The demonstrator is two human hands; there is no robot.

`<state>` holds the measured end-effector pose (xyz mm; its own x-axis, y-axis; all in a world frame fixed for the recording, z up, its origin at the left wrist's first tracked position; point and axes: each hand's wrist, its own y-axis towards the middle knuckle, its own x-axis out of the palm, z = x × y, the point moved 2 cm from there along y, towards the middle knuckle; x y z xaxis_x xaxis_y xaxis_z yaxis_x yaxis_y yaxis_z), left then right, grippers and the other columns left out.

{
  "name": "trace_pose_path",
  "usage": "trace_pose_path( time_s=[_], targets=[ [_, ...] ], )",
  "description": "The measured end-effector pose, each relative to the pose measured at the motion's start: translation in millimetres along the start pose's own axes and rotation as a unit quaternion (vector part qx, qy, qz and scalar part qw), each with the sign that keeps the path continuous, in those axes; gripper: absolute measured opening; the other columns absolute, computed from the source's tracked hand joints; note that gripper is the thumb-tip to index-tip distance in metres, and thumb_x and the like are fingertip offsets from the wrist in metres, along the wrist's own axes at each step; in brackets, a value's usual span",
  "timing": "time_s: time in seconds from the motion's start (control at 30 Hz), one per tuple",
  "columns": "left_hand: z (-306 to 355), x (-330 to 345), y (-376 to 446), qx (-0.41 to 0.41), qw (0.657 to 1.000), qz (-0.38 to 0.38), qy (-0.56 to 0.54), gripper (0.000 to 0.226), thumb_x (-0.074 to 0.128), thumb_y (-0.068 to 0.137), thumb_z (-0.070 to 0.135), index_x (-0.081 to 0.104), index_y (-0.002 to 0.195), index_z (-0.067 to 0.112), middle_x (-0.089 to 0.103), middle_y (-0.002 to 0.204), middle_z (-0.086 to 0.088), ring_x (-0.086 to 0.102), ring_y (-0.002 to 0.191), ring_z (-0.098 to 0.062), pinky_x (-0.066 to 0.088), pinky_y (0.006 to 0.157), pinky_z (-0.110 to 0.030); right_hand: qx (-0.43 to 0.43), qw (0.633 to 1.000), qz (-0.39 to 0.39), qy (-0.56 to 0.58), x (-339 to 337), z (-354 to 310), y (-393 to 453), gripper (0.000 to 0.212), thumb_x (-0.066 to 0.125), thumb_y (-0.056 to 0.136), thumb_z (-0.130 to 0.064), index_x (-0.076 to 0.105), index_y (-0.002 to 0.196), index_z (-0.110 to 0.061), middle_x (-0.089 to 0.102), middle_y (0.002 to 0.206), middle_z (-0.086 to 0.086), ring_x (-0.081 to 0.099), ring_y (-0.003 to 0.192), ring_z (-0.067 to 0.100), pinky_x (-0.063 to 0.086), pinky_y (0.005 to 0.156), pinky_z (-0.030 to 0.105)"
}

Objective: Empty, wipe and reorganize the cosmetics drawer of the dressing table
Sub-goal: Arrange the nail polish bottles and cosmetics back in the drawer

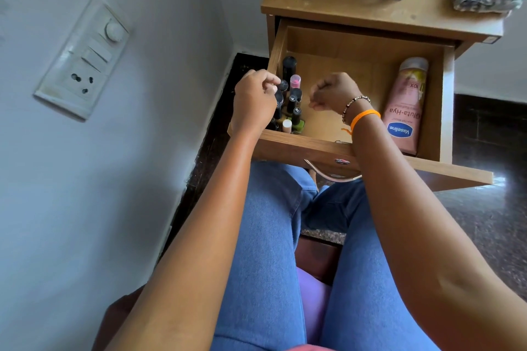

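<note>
A white switch panel (85,54) sits on the wall — dark floor (490,208) lies below.

Open drawer (359,145): small bottles (291,100) left, lotion tube (405,111) right.

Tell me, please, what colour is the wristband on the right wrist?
Orange wristband, seen best in the head view, beside a beaded bracelet.

1. Looks like a bedroom corner at someone's home: small wooden dressing table (379,13) against a painted wall, dark polished floor (484,208).
2. Wall switchboard (84,55) with a dial and socket.
3. Drawer (368,151) holds nail polish bottles (291,102) and a Vaseline lotion tube (405,107).
</note>
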<state>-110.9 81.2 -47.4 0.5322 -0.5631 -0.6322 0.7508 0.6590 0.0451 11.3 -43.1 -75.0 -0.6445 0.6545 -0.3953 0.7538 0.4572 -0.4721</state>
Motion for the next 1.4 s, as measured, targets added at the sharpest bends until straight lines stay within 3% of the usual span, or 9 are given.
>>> trace_pose_path(
  time_s=[0.1,0.2,0.33,0.5,0.63,0.8,1.07,1.3,1.4],
  targets=[
    [-0.4,-3.3,6.1,-0.049,0.997,0.007,-0.058,0.027,0.047,0.090,0.000,0.070,0.096,0.013,0.065,0.097,0.002,0.060,0.085,-0.006,0.044,0.068,-0.008,-0.056,0.997,-0.021,0.046,2.6,-9.2,-6.0,0.022,0.060,0.087,0.001,0.057,0.071,-0.015,0.063,0.073,0.004,0.065,0.067,0.010,0.058,0.068,0.019],
    [-1.2,-2.6,10.4,-0.076,0.995,-0.004,-0.071,0.029,0.047,0.089,-0.002,0.070,0.099,0.013,0.059,0.083,0.012,0.057,0.079,-0.002,0.046,0.073,-0.011,-0.057,0.996,-0.054,0.036,6.0,-12.2,-8.3,0.020,0.061,0.087,-0.001,0.057,0.073,-0.014,0.063,0.075,0.003,0.065,0.070,0.010,0.058,0.068,0.017],
    [-0.1,4.8,12.9,-0.069,0.995,-0.006,-0.065,0.031,0.045,0.089,-0.004,0.069,0.100,0.013,0.058,0.083,0.010,0.056,0.076,-0.001,0.045,0.065,-0.006,-0.043,0.996,-0.070,0.027,7.2,-10.3,-6.3,0.021,0.059,0.088,0.001,0.057,0.073,-0.014,0.062,0.075,0.003,0.064,0.070,0.010,0.057,0.067,0.017],
    [6.0,11.1,21.2,-0.062,0.997,0.007,-0.049,0.038,0.041,0.086,-0.009,0.066,0.106,0.011,0.057,0.085,0.004,0.052,0.070,-0.003,0.042,0.057,-0.003,-0.025,0.999,-0.018,0.041,3.4,-7.9,-2.4,0.026,0.055,0.088,0.006,0.056,0.072,-0.014,0.061,0.073,0.003,0.064,0.068,0.011,0.058,0.069,0.020],
    [8.1,11.5,32.2,-0.035,0.999,0.013,-0.030,0.039,0.042,0.087,-0.010,0.063,0.113,0.010,0.051,0.094,0.001,0.051,0.080,-0.006,0.041,0.061,-0.002,-0.082,0.994,0.046,0.049,3.1,-10.2,0.2,0.023,0.052,0.087,0.009,0.061,0.086,-0.012,0.062,0.076,-0.002,0.065,0.072,0.011,0.058,0.072,0.023],
    [8.4,17.7,40.6,-0.006,1.000,-0.013,-0.010,0.026,0.063,0.088,0.015,0.065,0.113,0.013,0.053,0.096,0.003,0.050,0.072,-0.001,0.042,0.073,-0.013,-0.136,0.989,0.047,0.021,8.5,-15.2,-3.1,0.016,0.060,0.085,0.001,0.067,0.096,-0.008,0.064,0.081,-0.002,0.065,0.082,0.015,0.058,0.080,0.028],
    [11.9,23.7,45.9,0.024,0.999,-0.012,0.026,0.025,0.065,0.086,0.018,0.066,0.111,0.015,0.051,0.082,0.003,0.050,0.073,-0.007,0.042,0.069,-0.016,-0.154,0.987,0.036,-0.029,10.3,-18.6,-2.5,0.045,0.050,0.083,0.012,0.061,0.118,-0.014,0.060,0.105,-0.006,0.063,0.105,0.019,0.053,0.093,0.037],
    [11.9,22.9,39.3,0.041,0.998,0.009,0.050,0.026,0.060,0.090,0.011,0.064,0.115,0.008,0.056,0.099,-0.007,0.046,0.075,-0.005,0.036,0.057,0.000,-0.160,0.986,0.010,-0.038,12.2,-23.5,-7.4,0.045,0.048,0.084,0.012,0.059,0.120,-0.012,0.064,0.118,0.002,0.063,0.104,0.018,0.054,0.089,0.032],
    [12.6,21.7,37.8,0.040,0.998,0.007,0.045,0.028,0.061,0.090,0.012,0.063,0.118,0.008,0.053,0.093,-0.002,0.047,0.075,-0.005,0.035,0.058,-0.001,-0.160,0.986,0.010,-0.044,12.1,-22.3,-5.0,0.047,0.048,0.083,0.013,0.060,0.120,-0.013,0.064,0.118,0.001,0.063,0.104,0.018,0.054,0.088,0.031]
  ],
)
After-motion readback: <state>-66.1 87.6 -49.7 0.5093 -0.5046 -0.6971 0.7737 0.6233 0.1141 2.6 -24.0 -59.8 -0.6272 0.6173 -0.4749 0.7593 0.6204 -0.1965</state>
